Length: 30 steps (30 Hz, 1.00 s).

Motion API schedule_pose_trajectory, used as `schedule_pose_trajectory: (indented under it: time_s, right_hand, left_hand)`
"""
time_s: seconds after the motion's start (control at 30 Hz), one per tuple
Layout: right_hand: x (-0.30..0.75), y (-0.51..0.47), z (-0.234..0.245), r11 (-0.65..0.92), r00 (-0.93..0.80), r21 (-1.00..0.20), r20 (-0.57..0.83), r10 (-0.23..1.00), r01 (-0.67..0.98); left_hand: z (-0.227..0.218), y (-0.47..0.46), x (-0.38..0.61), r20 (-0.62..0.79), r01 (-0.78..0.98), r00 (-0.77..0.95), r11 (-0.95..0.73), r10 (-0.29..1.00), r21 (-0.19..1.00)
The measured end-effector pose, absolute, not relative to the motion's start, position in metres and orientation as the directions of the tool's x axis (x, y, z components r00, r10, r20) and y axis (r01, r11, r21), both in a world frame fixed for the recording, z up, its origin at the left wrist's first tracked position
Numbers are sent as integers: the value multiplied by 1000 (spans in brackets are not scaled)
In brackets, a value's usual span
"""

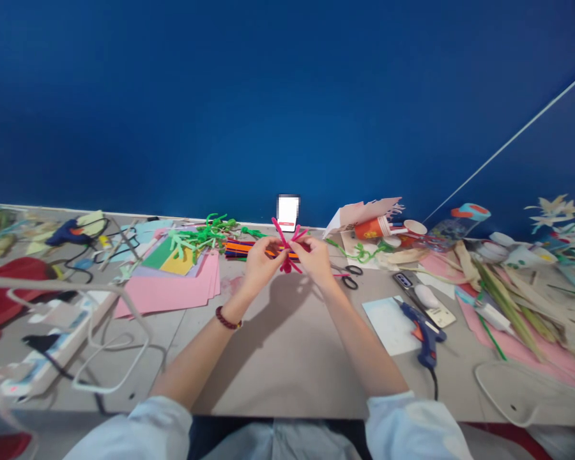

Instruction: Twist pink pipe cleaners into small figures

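Note:
Both my hands meet above the middle of the grey table, pinching a bundle of pink pipe cleaners whose ends fan out in a star shape. My left hand grips the bundle from the left, fingers closed; a dark red bead bracelet sits on that wrist. My right hand holds it from the right, fingers closed too. Just behind the hands lies a row of orange and dark pipe cleaners, and green pipe cleaners are heaped further left.
Pink and coloured paper sheets lie to the left, scissors and a blue glue gun to the right. A power strip with cables is at the near left. Paper cups and dried leaves clutter the right. A phone stands against the blue wall.

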State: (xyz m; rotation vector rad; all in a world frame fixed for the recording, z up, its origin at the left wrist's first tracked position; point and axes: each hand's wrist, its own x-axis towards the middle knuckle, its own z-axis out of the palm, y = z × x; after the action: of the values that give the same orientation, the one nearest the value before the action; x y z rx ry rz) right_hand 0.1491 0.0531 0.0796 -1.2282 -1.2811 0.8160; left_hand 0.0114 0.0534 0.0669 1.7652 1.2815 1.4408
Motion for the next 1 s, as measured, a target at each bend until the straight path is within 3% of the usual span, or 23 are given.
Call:
schedule_pose_trajectory:
  time_s: [0.1,0.2,0.57,0.73,1.0]
  right_hand:
    - [149,53,79,222,178,-954,258,950,201]
    - [149,53,79,229,171,-950,267,949,211]
    - [149,53,79,227,152,-928,280,948,294]
    - [144,50,79,263,168,-900,336,927,348]
    - [136,47,80,244,209,-947,287,935,208]
  left_hand:
    - [68,47,11,619,538,-15,-516,785,667]
    - [69,44,11,711,595,58,-596,700,539]
    - [56,52,8,761,663,151,-636,631,395]
    - [60,51,9,750,613,125,-645,650,456]
    - [75,44,12,619,342,-37,-572,785,746]
